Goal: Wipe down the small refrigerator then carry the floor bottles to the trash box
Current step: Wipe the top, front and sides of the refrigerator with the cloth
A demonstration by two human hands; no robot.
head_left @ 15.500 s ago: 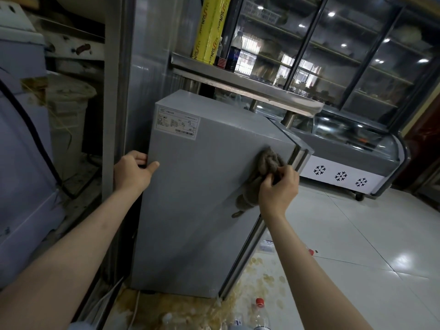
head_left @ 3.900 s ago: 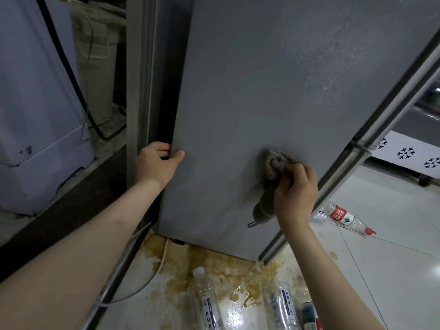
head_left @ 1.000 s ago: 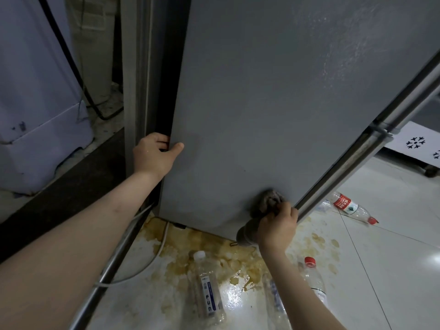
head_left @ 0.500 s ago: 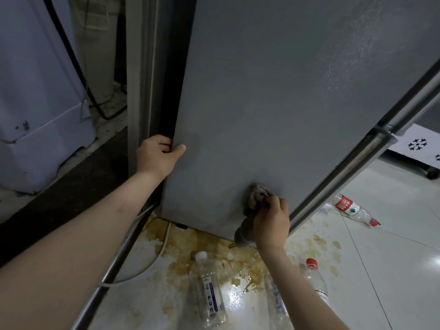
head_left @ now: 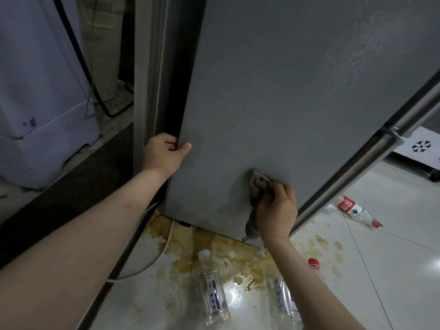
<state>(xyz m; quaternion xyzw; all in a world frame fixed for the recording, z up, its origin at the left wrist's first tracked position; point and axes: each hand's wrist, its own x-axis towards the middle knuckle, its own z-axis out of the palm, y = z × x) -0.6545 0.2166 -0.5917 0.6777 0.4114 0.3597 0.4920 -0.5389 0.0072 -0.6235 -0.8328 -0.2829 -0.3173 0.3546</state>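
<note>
The floor (head_left: 392, 270) is pale glossy tile, blotched with brown stains (head_left: 214, 248) just below the small refrigerator (head_left: 285, 103), whose grey side panel fills most of the view. A white cable (head_left: 164, 248) trails along its base. The left hand (head_left: 164, 156) grips the panel's rear edge, fingers curled round it out of sight. The right hand (head_left: 276, 210) clutches a grey rag (head_left: 258, 184), pressing it low on the panel. A clear bottle (head_left: 213, 289) lies on the stains; a second (head_left: 283, 303) is partly hidden behind the right forearm, a red cap (head_left: 313, 263) beside it. A red-labelled bottle (head_left: 357, 211) lies farther right. The refrigerator's top is cut off.
</note>
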